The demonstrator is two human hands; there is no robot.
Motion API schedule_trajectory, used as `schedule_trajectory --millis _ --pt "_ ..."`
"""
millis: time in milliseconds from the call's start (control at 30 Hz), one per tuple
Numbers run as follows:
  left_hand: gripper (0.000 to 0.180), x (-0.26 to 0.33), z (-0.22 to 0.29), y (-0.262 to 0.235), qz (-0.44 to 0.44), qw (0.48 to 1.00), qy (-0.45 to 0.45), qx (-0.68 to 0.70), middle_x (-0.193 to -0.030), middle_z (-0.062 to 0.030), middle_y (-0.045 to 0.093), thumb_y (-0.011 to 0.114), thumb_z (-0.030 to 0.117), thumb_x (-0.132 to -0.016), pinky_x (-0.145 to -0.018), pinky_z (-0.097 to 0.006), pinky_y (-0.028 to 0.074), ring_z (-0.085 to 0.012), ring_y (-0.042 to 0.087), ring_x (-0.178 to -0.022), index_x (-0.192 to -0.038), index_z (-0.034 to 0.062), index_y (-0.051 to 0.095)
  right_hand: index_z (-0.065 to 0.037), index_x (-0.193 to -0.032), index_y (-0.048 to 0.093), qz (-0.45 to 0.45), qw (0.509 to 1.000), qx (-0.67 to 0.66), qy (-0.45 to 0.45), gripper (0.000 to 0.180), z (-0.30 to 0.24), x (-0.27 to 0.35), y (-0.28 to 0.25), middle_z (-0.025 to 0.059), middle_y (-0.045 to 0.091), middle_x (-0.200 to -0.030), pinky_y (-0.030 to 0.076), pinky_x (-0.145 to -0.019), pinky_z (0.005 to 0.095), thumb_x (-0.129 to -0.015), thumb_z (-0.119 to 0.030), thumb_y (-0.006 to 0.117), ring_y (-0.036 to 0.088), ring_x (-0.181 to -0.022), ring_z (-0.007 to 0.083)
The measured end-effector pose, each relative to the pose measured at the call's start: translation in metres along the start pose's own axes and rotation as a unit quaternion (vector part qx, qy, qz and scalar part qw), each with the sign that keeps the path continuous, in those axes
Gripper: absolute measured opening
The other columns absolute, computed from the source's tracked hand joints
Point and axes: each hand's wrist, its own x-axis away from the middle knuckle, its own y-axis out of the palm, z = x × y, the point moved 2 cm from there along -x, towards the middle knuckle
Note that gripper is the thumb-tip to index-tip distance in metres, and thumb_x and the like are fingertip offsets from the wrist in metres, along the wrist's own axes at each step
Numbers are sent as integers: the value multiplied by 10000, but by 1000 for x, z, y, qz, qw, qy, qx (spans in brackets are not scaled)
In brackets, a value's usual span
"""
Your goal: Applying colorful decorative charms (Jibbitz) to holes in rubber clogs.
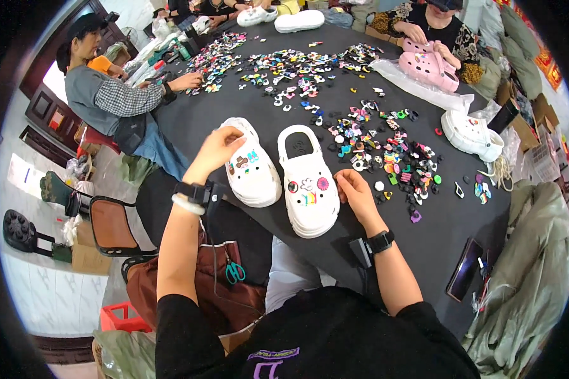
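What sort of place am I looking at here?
Probably a small clog-decorating workshop: loose colourful charms lie in heaps across a dark table, two white clogs have charms on their uppers, and a person across the table has hands on pink clogs.

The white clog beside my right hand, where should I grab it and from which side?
Probably the right side of the white clog, coming from the right with your right hand. Its broad toe end points toward you, and a side grip avoids the charms on top; the thin heel strap at the far end would likely flex.
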Motion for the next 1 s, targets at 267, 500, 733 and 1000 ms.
schedule_trajectory --millis 267,500,733,1000 --pt "231 -7 20 16 -94 996 -2 7 -819 -41 606 709 85 -817 -692 -255 452 -101 566 -795 -927 -1 525 -38 -1003 575 -4 1000 -24 0 146 5 -1 0 -23 551 -730 397 -532 201 -968 -176 538 481 -592 44" --pt "332 36 78 32 -244 968 -22 -44 -999 -56 611 697 3 -776 -845 -285 461 -117 570 -940 -1075 45 559 -31 -999 583 6 1000 -16 -2 151 3 -2 -5 -26 562 -733 399 -534 204 -955 -174 560 493 -597 41" --pt "729 15 94 30 -346 927 114 -86 -1227 -94 561 604 -52 -777 -950 -314 431 -161 526 -1064 -1447 115 372 -30 -990 587 10 1000 -9 -13 141 6 -2 -2 -24 567 -731 400 -532 206 -948 -164 570 496 -600 41" --pt "552 -18 67 51 -497 864 -83 18 -1102 -80 620 667 9 -750 -825 -267 496 -133 591 -972 -1271 -8 486 -33 -980 589 8 999 -17 -30 135 4 -3 5 -24 565 -729 402 -526 204 -937 -161 592 496 -596 40"
